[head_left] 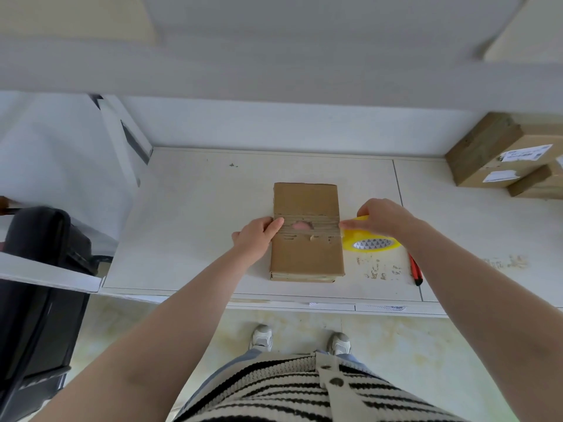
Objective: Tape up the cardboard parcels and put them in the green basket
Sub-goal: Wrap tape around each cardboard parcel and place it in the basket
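Note:
A flat brown cardboard parcel (307, 254) lies on the white table (189, 208), with a torn hole showing pink in its middle. A strip of clear tape runs across it at the tear. My left hand (257, 234) presses the tape's end down with the thumb at the parcel's left edge. My right hand (385, 216) grips a yellow tape roll (370, 243) standing just off the parcel's right edge. The green basket is not in view.
A red and black cutter (415, 269) lies on the table right of the roll. Two stacked cardboard boxes (499, 153) with labels sit at the back right. A black chair (39, 269) stands at the left. My feet (300, 341) are below the table edge.

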A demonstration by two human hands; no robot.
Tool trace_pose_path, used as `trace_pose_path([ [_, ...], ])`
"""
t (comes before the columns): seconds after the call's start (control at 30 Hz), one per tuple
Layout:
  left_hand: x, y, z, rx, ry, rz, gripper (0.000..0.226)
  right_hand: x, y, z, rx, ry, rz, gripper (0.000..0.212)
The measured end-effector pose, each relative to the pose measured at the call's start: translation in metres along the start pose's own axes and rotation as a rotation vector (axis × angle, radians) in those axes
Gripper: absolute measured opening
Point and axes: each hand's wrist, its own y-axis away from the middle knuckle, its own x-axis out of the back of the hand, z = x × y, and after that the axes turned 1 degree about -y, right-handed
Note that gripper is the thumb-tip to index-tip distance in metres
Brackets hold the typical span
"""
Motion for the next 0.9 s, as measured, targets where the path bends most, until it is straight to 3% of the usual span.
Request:
trace_pose_path([
  [0.1, 0.003, 0.005, 0.008, -0.014, -0.111, 0.196, 0.031, 0.0, -0.001, 0.001, 0.003, -0.006, -0.006, 0.058],
  [0.17, 0.001, 0.012, 0.019, -0.094, -0.171, 0.362, 0.04, -0.001, -0.001, 0.001, 0.006, -0.005, -0.011, 0.058],
  [0.23, -0.003, 0.015, 0.036, -0.225, -0.271, 0.411, 0.056, -0.001, 0.0, 0.001, 0.009, -0.007, -0.01, 0.058],
  [0.4, -0.019, 0.007, 0.076, -0.402, -0.459, 0.377, 0.07, 0.0, 0.001, 0.001, 0.013, -0.006, 0.0, 0.06],
  [0.67, -0.033, -0.01, 0.059, -0.327, -0.657, 0.258, 0.073, -0.002, 0.0, 0.0, 0.019, 0.014, -0.014, 0.064],
  [0.9, -0.028, -0.012, 0.055, -0.369, -0.674, 0.228, 0.076, -0.001, 0.001, -0.002, -0.013, 0.006, -0.016, 0.067],
])
